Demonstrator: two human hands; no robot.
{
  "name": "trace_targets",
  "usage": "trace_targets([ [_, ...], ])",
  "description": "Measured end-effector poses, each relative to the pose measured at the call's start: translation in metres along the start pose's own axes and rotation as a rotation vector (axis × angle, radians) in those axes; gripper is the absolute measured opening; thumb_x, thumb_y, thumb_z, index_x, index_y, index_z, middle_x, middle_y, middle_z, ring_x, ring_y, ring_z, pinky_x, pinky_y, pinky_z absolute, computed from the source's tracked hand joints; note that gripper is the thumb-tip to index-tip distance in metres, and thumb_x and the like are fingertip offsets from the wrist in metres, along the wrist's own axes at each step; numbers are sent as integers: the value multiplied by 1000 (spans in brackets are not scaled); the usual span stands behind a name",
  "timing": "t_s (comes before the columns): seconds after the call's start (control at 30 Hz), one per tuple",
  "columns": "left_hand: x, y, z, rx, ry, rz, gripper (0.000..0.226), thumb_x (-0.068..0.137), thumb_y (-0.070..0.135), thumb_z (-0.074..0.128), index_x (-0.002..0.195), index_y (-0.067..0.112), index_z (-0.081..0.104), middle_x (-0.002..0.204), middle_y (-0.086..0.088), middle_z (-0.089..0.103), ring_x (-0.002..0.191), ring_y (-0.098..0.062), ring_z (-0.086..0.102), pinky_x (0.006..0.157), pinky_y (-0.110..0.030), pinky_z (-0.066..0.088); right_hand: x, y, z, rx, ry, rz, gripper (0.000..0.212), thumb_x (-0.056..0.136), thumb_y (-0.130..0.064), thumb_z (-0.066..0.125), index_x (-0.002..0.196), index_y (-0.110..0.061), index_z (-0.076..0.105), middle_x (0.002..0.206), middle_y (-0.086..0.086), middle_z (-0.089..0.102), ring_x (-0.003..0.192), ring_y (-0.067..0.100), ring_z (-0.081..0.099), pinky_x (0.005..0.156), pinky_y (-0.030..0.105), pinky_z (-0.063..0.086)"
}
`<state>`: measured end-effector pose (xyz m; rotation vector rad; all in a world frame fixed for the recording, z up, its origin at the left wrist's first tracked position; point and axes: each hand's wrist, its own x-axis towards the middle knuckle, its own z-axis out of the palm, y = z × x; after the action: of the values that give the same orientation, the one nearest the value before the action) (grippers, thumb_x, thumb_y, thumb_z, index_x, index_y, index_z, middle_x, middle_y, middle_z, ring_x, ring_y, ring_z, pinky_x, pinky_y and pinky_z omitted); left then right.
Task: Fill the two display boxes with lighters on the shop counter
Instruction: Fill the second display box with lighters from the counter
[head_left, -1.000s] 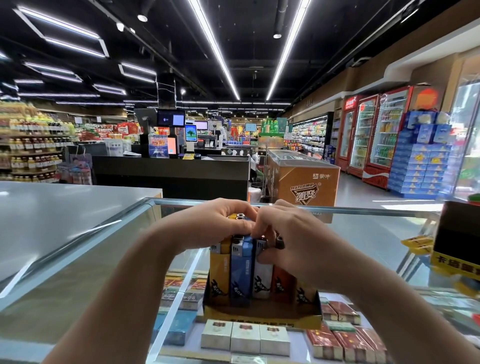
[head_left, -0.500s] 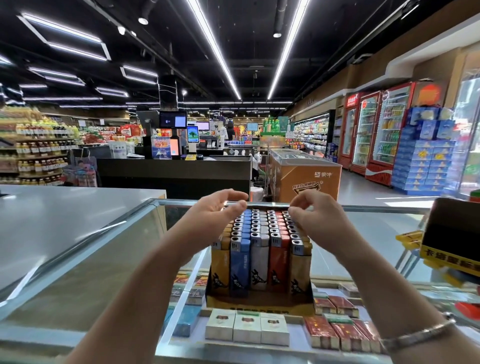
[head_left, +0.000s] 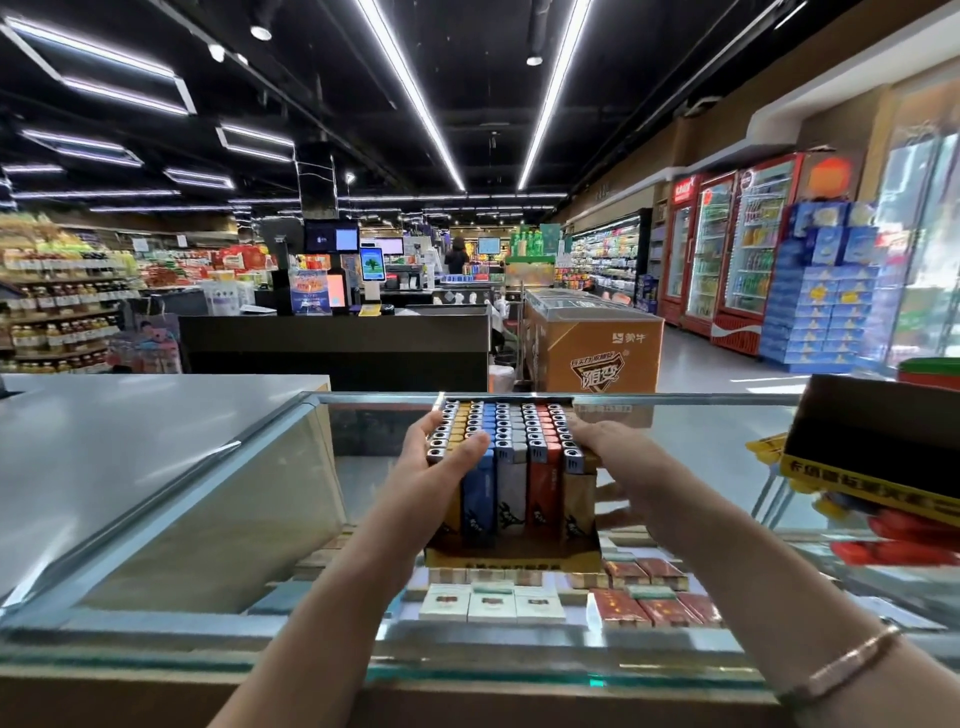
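Note:
A yellow display box (head_left: 514, 560) stands on the glass counter (head_left: 171, 525), packed with upright lighters (head_left: 511, 467) in yellow, blue, white, red and tan rows. My left hand (head_left: 436, 470) lies flat against the left side of the rows, thumb across the front. On the right side of the rows rests my right hand (head_left: 615, 452), its fingertips hidden behind the lighters. A second black and yellow display box (head_left: 878, 447) sits tilted at the right edge, with blurred red items (head_left: 904, 535) below it.
Cigarette packs (head_left: 493, 603) lie on the shelf under the glass. A grey countertop (head_left: 130, 421) adjoins on the left. Beyond the counter are a black checkout desk (head_left: 337, 343), an orange freezer chest (head_left: 597, 348) and drink fridges (head_left: 727, 249).
My hands came off the tops of the lighters, spread apart, and now rest on the two sides of the rows. The view has tilted down a little.

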<state>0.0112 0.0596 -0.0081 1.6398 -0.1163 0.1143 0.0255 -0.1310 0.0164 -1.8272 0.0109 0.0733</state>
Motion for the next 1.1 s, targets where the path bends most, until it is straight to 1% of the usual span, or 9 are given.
trace_targets([
  [0.13,5,0,-7,-49,14,-17,53,81,43,63,126,42,36,125,-5,49,107,-27,55,90,-48,49,-6,-7,10,-5,-2,-14,30,96,-42,41,110,-17,51,93,1,61,80,19,59,54,28,47],
  [0.3,11,0,-30,-148,102,-47,38,87,28,59,120,37,42,105,-8,59,79,-22,69,54,-31,55,-2,-12,39,-19,-17,-42,32,96,-43,40,113,-17,47,97,3,60,85,19,59,64,33,50],
  [0.47,15,-3,-61,-177,188,-54,35,86,24,57,118,34,45,105,-12,62,80,-26,69,53,-33,54,8,-19,73,-3,-56,-56,33,95,-44,39,114,-18,44,104,5,57,87,19,57,80,43,52],
  [0.67,15,0,-79,-164,255,-92,27,85,27,56,108,38,46,104,-10,60,90,-29,65,65,-45,58,16,-27,100,25,-109,-41,40,96,-45,38,124,-17,40,107,5,56,86,16,53,67,34,48],
  [0.77,12,3,-79,-163,291,-75,26,85,25,55,106,35,45,103,-10,60,87,-26,65,61,-39,58,18,-28,102,26,-126,-41,42,96,-45,37,127,-16,39,109,5,55,86,15,52,64,32,46],
  [0.83,10,4,-75,-43,385,24,34,85,23,54,113,35,40,111,-6,55,93,-21,61,63,-35,56,20,-27,101,48,-140,-29,43,97,-46,35,126,-16,41,105,2,55,87,16,52,67,33,47],
  [0.9,8,6,-67,194,540,241,43,85,15,54,122,29,40,126,-4,49,110,-21,54,84,-40,52,21,-25,96,62,-141,-20,42,97,-47,33,123,-16,45,102,1,54,92,18,53,79,37,48],
  [0.97,5,13,-53,378,644,484,45,82,5,55,123,20,46,133,-4,47,124,-19,43,103,-40,37,19,-22,88,84,-103,-42,34,98,-44,34,111,-17,49,99,0,53,93,19,53,83,38,48],
  [1.1,5,28,-6,488,553,677,35,80,3,58,113,16,56,124,-2,54,120,-15,43,103,-30,32,11,-18,56,144,91,-201,11,95,-17,45,94,-12,55,95,11,59,86,22,56,78,36,48],
])
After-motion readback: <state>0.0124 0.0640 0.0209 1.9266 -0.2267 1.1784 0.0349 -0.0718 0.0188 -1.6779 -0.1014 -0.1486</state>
